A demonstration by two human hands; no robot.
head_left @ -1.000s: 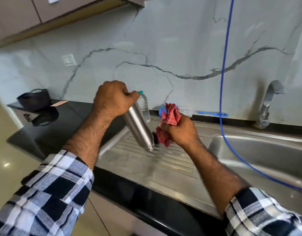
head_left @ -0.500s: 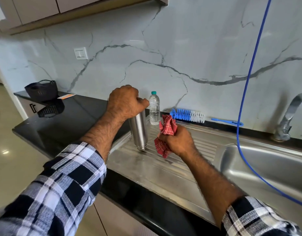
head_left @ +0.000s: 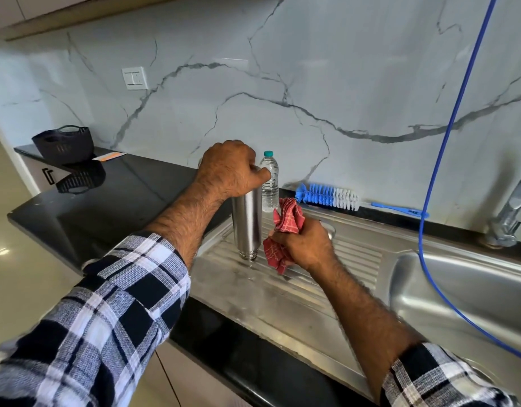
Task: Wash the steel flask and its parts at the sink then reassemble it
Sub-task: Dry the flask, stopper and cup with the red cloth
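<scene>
On the far left of the black table (head_left: 112, 198) sits a dark basket (head_left: 64, 143), and to its right the left hand (head_left: 228, 168) curls over the upper end of the steel flask (head_left: 247, 227), which stands upright, threaded mouth down, on the ribbed draining board (head_left: 326, 277). Just right of the flask, the right hand (head_left: 304, 245) clutches a bunched red cloth (head_left: 285, 224). Behind them stand a plastic water bottle (head_left: 269, 183) and a blue bottle brush (head_left: 326, 196), with the sink basin (head_left: 459, 292) and tap (head_left: 508, 212) at far right.
</scene>
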